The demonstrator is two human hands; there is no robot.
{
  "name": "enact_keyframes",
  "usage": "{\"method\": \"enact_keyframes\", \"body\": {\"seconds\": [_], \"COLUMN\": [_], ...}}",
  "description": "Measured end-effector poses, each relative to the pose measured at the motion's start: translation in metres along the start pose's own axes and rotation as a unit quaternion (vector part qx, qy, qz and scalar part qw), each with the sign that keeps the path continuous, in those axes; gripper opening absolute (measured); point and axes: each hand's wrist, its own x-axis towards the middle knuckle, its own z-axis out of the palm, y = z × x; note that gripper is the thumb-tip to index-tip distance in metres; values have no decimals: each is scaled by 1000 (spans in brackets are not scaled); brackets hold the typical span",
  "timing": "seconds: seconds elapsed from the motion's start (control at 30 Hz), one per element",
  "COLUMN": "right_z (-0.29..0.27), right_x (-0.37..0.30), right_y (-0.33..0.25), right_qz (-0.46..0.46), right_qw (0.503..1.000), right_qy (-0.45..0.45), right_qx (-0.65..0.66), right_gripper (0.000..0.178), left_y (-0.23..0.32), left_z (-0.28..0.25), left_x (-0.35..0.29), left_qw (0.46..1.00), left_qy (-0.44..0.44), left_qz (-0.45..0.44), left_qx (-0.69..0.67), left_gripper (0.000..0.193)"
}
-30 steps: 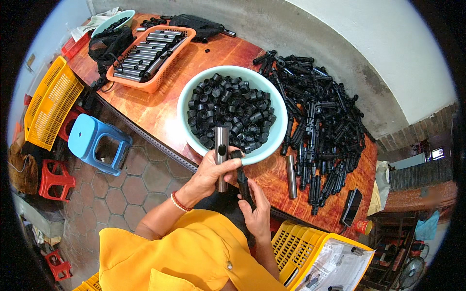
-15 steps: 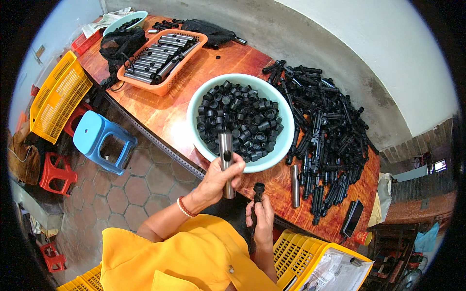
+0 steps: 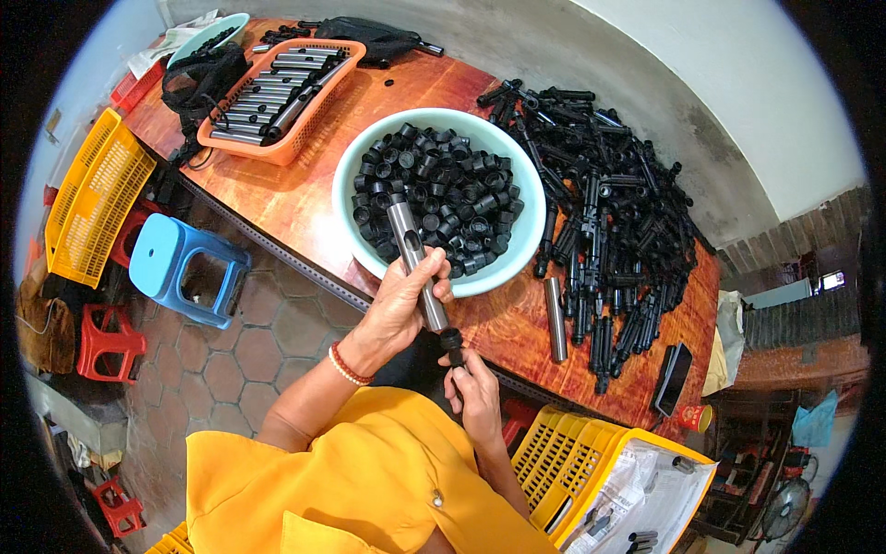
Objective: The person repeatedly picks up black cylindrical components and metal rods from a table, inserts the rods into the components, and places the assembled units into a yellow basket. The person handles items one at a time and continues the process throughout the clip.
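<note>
My left hand (image 3: 403, 297) is closed around a shiny metal tube (image 3: 432, 312) with an oval cut-out in its side. The tube slants over the near side of a pale green bowl (image 3: 532, 222) full of small black caps (image 3: 480, 224). Below it, my right hand (image 3: 473, 392) pinches a black rod-like part (image 3: 451, 340). The part's thick ribbed head meets the tube's lower end; whether any of it is inside, I cannot tell. Another metal tube (image 3: 555, 319) lies on the table right of the bowl, beside a large heap of black rod-like parts (image 3: 604, 231).
An orange basket (image 3: 305, 136) of metal tubes stands at the table's far left. A phone (image 3: 672, 379) and a small red tin (image 3: 694, 418) lie near the right edge. Yellow crates (image 3: 554, 443) stand by my right side; a blue stool (image 3: 180, 258) is on the floor at left.
The metal tube has gone from nearly upright to slanted. My right hand has brought the black part up to the tube's lower end. The whole view has shifted slightly.
</note>
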Motion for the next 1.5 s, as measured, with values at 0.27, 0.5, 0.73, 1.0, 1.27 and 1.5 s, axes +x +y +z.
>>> {"method": "enact_keyframes", "body": {"seconds": [0.27,0.5,0.73,1.0,1.27,1.5], "right_z": [8,14,14,-1,7,14], "right_x": [4,5,0,-2,-3,-2], "right_y": [-1,0,12,10,9,18], "right_qz": [-12,-5,5,38,54,36], "right_qw": [999,999,1000,982,989,995], "right_qy": [20,31,23,-101,-50,2], "right_qx": [-36,-41,3,154,131,91], "right_gripper": [20,20,25,26,23,20], "left_y": [-4,-10,-32,-24,-28,-28], "left_z": [3,3,4,3,-2,1], "left_x": [-1,-7,-24,-21,-22,-25], "left_qw": [999,991,985,991,989,988], "left_qy": [-8,-46,-54,-55,-62,-56], "left_qz": [18,45,6,-38,-29,-37], "left_qx": [31,114,164,116,131,136], "left_gripper": [20,23,27,21,21,22]}}
